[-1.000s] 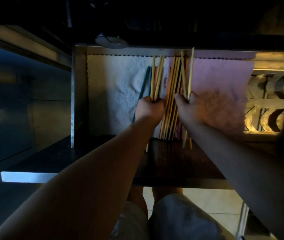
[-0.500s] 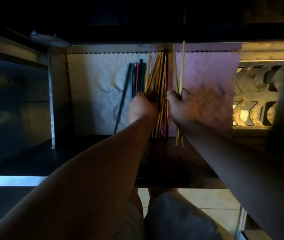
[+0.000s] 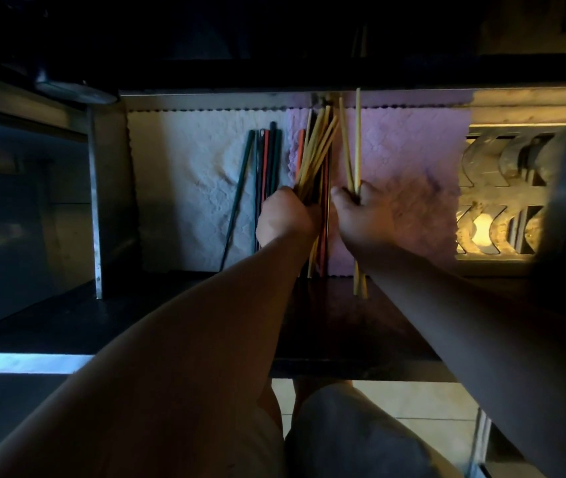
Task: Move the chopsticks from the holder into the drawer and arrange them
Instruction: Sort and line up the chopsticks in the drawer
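- The drawer [image 3: 95, 201] fills the middle of the frame, with a left cloth [image 3: 178, 188] and a right cloth [image 3: 412, 150] side by side on its floor.
- Loose chopsticks [image 3: 267, 160] lie on the left cloth, near its right edge.
- Just right of them, where the cloths meet, the left hand [image 3: 286, 217] grips a bundle of chopsticks [image 3: 316, 150].
- Beside it, the right hand [image 3: 364, 219] holds a pair of chopsticks [image 3: 358, 132] over the right cloth.
- A slotted rack [image 3: 502, 201] sits right of the right cloth.

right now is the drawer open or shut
Open. The drawer is pulled out, its lined floor exposed, dark chopsticks lying flat inside.
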Demonstrator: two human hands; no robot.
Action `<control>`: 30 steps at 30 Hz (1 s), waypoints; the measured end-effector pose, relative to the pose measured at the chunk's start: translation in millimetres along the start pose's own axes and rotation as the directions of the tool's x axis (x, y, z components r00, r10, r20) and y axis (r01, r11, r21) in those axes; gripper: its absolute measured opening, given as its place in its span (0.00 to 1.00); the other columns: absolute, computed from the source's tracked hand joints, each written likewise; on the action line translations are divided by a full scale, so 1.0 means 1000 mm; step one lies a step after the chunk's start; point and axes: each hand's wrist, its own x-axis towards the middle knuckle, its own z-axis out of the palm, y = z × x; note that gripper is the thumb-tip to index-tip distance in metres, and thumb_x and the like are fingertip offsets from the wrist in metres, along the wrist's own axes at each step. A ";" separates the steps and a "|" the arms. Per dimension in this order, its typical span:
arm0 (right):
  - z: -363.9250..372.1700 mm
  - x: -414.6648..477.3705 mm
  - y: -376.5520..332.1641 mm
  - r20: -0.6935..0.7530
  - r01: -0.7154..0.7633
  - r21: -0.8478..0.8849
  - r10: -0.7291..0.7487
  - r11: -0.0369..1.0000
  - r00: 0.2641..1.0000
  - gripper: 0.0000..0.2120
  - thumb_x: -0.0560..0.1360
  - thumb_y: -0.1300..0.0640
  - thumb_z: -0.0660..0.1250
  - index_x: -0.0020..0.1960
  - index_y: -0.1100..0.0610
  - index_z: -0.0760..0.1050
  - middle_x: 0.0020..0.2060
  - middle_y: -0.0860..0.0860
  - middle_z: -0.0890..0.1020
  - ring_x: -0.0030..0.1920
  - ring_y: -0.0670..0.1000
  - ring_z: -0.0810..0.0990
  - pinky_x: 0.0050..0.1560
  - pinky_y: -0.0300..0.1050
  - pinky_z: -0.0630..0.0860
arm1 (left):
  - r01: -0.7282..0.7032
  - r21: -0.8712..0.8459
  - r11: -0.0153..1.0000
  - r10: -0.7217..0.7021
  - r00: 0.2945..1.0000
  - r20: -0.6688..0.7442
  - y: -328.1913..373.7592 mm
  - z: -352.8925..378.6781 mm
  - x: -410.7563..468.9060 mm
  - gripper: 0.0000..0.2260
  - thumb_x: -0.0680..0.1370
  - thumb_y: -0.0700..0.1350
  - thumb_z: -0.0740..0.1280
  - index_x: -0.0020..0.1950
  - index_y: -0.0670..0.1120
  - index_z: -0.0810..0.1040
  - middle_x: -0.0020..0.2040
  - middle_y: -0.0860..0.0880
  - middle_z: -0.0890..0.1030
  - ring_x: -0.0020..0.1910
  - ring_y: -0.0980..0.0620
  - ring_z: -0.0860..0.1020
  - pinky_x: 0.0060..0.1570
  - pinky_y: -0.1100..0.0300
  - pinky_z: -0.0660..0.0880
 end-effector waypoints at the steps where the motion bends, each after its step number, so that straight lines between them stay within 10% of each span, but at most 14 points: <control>1: 0.000 -0.001 0.000 0.002 0.005 0.007 -0.005 1.000 1.000 0.24 0.77 0.58 0.67 0.28 0.53 0.57 0.24 0.48 0.60 0.22 0.42 0.65 0.23 0.31 0.61 | 0.009 -0.007 1.000 -0.009 1.000 0.010 0.001 0.000 0.000 0.15 0.73 0.54 0.71 0.52 0.44 0.79 0.44 0.46 0.80 0.44 0.44 0.81 0.38 0.56 0.75; 11: 0.013 0.004 -0.001 0.080 -0.102 -0.033 0.104 0.994 0.991 0.17 0.76 0.56 0.66 0.30 0.56 0.65 0.26 0.51 0.67 0.29 0.51 0.70 0.27 0.38 0.66 | 0.024 -0.299 0.954 0.012 0.993 0.118 -0.020 -0.027 0.004 0.14 0.78 0.52 0.64 0.52 0.43 0.81 0.37 0.49 0.78 0.34 0.51 0.76 0.30 0.62 0.68; 17: 0.039 0.005 -0.001 0.026 -0.143 -0.129 0.148 0.981 0.989 0.09 0.77 0.55 0.63 0.45 0.60 0.77 0.36 0.56 0.74 0.41 0.58 0.77 0.38 0.41 0.65 | 0.157 -0.509 0.846 -0.117 0.987 0.109 -0.043 -0.046 0.007 0.10 0.71 0.47 0.62 0.33 0.44 0.72 0.29 0.47 0.73 0.30 0.48 0.73 0.33 0.60 0.67; 30: 0.062 -0.009 -0.013 -0.019 -0.093 -0.287 0.092 0.953 0.996 0.12 0.75 0.54 0.64 0.50 0.60 0.82 0.47 0.60 0.83 0.51 0.60 0.81 0.49 0.45 0.75 | 0.177 -0.613 0.770 -0.072 0.979 0.192 -0.068 -0.051 0.020 0.07 0.79 0.41 0.61 0.40 0.46 0.72 0.31 0.47 0.70 0.26 0.50 0.67 0.31 0.60 0.66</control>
